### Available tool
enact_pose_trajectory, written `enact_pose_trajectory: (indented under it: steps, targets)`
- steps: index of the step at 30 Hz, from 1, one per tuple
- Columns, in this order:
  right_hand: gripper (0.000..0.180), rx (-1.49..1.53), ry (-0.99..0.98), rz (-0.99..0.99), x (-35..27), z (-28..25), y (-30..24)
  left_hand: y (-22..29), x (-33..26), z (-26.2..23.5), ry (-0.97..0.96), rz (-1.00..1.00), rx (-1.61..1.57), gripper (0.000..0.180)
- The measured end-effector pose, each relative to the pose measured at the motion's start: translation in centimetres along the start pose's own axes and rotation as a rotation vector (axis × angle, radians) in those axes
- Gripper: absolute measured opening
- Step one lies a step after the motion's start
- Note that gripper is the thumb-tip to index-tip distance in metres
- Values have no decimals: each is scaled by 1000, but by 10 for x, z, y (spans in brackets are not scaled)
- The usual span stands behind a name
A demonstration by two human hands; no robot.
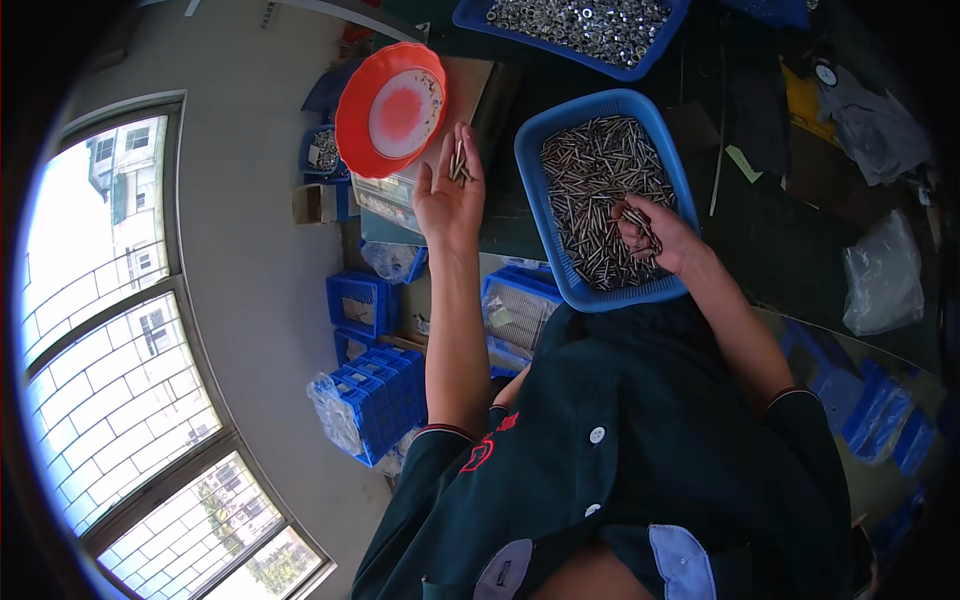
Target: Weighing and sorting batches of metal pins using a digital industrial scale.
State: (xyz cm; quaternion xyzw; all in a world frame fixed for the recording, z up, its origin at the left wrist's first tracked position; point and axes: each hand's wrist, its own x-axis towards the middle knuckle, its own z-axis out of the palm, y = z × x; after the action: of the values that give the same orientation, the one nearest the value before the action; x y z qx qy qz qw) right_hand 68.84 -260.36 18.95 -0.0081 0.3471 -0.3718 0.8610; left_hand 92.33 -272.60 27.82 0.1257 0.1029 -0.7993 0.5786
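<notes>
My left hand point(450, 200) is raised palm up beside the red basin, with a few small metal pins point(460, 165) lying on its fingers. A blue plastic basket point(530, 190) at the table's near edge holds a thick layer of the same slim, dull-metal pins point(600, 165). Inside its right side, my right hand point(655, 232) has its fingers curled round a handful of pins. The scalloped red basin point(355, 110) stands left of the basket on what looks like a weighing scale point(385, 200). Small bits lie along the basin's pale bottom.
A second blue tray point(640, 70) of shiny nuts or rings stands at the far side. To the right lie a grey cloth point(880, 135) and a clear plastic bag point(883, 272). Blue crates point(375, 400) are stacked below left, near the wall and window.
</notes>
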Motion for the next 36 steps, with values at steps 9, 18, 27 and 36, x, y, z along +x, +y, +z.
enact_pose_trajectory:
  steps: [9,18,27,36]
  targets:
    - [28,145,-107,26,8,-7,4,63,57,55,269,379,1054,43]
    - [30,64,0,-5,-2,4,-3,-35,7,22,-59,354,1041,45]
    - [31,-445,21,-306,-3,54,2,-111,-22,-79,123,-451,194,50]
    - [13,-64,-75,-189,-15,35,-16,-96,-21,-89,151,-412,122,46]
